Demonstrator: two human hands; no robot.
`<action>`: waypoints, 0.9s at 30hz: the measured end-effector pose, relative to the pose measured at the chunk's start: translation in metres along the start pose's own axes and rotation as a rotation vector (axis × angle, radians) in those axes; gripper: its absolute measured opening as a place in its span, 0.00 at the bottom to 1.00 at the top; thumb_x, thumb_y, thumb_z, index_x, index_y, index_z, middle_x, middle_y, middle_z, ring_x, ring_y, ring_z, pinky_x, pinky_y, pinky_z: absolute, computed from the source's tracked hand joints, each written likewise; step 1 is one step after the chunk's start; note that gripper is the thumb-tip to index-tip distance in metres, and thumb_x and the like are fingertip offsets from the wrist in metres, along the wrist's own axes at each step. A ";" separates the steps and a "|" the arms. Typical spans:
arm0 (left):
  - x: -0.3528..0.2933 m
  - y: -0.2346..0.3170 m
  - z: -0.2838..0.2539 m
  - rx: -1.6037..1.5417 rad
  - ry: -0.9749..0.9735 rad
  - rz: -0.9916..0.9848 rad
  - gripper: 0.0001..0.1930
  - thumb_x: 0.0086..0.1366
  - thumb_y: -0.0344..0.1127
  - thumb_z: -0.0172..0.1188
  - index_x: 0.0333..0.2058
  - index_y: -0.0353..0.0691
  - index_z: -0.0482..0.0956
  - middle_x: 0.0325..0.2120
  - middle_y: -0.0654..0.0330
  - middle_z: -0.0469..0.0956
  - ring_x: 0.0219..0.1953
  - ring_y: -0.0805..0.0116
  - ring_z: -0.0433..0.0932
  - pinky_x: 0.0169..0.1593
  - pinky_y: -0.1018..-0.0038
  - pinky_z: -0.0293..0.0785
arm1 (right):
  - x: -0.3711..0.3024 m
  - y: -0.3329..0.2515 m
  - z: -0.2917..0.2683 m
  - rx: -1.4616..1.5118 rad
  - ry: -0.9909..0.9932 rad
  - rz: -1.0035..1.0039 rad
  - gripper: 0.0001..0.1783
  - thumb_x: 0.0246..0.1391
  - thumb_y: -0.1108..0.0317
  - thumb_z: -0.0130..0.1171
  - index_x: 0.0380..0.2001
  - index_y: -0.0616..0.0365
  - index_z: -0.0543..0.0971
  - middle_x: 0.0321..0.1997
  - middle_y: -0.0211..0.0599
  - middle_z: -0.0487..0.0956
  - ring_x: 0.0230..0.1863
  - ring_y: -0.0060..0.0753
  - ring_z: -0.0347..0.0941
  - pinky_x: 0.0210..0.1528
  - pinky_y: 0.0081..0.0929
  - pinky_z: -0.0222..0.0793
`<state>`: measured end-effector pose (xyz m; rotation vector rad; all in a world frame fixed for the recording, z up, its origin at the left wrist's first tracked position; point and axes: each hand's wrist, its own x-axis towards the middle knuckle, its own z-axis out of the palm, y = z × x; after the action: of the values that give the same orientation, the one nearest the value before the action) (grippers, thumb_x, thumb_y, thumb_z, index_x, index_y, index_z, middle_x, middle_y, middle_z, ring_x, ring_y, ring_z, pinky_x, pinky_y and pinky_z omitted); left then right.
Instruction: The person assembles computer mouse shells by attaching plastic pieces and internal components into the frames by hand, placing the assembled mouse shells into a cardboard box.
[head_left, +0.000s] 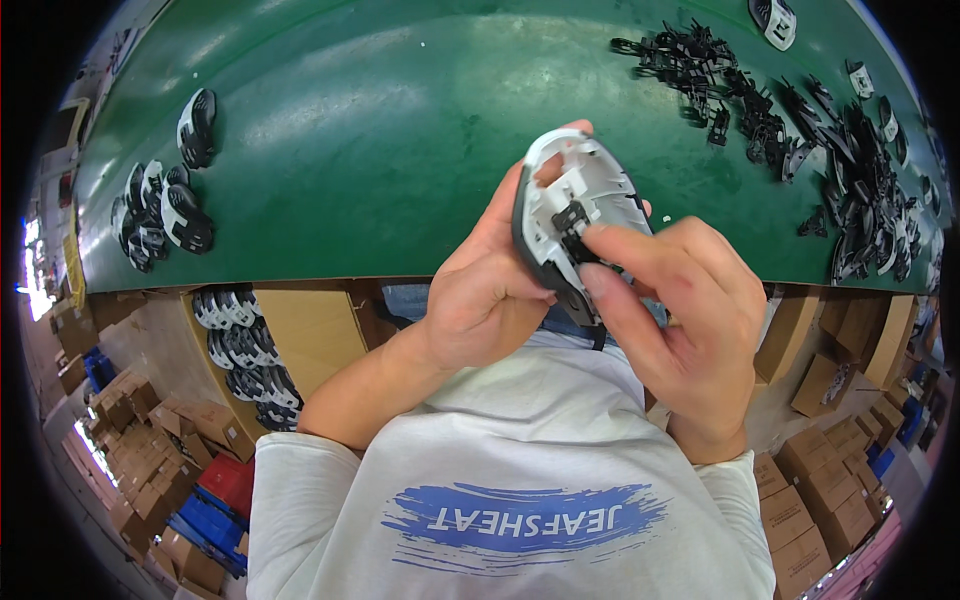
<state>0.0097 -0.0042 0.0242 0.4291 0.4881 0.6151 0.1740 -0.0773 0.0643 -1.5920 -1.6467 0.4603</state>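
My left hand [483,290] is closed round a white and black plastic shell [541,215], holding it tilted above the table's near edge with its hollow inner side up. Inside the shell sits a small black plastic part [571,220]. The thumb and forefinger of my right hand [690,310] pinch this part at its lower end. My fingertips hide some of it, so how it sits in the shell is partly covered.
The green table [400,160] holds white and black shells [185,215] at left. Small black parts [690,70] lie at the far right, near a heap of longer black pieces [865,190]. Below the edge, a carton [310,335] stands beside stacked shells [245,345].
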 end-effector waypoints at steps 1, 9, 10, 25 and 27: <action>-0.001 0.002 0.002 0.004 -0.028 0.020 0.58 0.44 0.30 0.54 0.80 0.46 0.48 0.69 0.48 0.67 0.73 0.40 0.66 0.78 0.50 0.62 | -0.005 -0.004 -0.002 0.004 0.020 0.007 0.15 0.46 0.75 0.78 0.40 0.54 0.88 0.27 0.30 0.77 0.25 0.33 0.73 0.32 0.31 0.73; -0.011 -0.003 -0.005 -0.011 -0.032 0.107 0.57 0.46 0.22 0.60 0.78 0.52 0.50 0.67 0.52 0.68 0.74 0.39 0.66 0.75 0.46 0.67 | -0.022 0.012 -0.004 0.082 0.078 -0.127 0.20 0.47 0.73 0.79 0.46 0.55 0.89 0.31 0.28 0.75 0.29 0.30 0.68 0.33 0.30 0.64; -0.011 -0.004 -0.005 -0.012 -0.044 0.128 0.55 0.50 0.24 0.64 0.78 0.52 0.51 0.67 0.52 0.68 0.74 0.40 0.66 0.74 0.46 0.69 | -0.023 0.017 -0.002 0.139 0.119 -0.117 0.19 0.48 0.73 0.78 0.46 0.55 0.90 0.31 0.29 0.76 0.30 0.29 0.69 0.33 0.29 0.66; -0.012 -0.012 -0.002 0.129 -0.063 0.213 0.48 0.59 0.24 0.72 0.74 0.51 0.56 0.65 0.54 0.67 0.74 0.41 0.64 0.73 0.47 0.69 | 0.001 0.011 -0.020 -0.033 -0.047 -0.031 0.11 0.44 0.71 0.77 0.34 0.49 0.87 0.34 0.29 0.78 0.36 0.40 0.73 0.43 0.38 0.67; -0.006 -0.019 -0.029 0.235 -0.136 0.310 0.48 0.57 0.16 0.67 0.74 0.46 0.57 0.65 0.54 0.67 0.74 0.43 0.65 0.74 0.45 0.67 | 0.003 0.025 -0.011 -0.074 -0.094 -0.146 0.11 0.46 0.66 0.77 0.34 0.47 0.87 0.37 0.30 0.78 0.41 0.40 0.74 0.49 0.42 0.67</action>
<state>-0.0022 -0.0151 -0.0076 0.7742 0.3672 0.8243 0.1994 -0.0735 0.0544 -1.5094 -1.8561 0.4083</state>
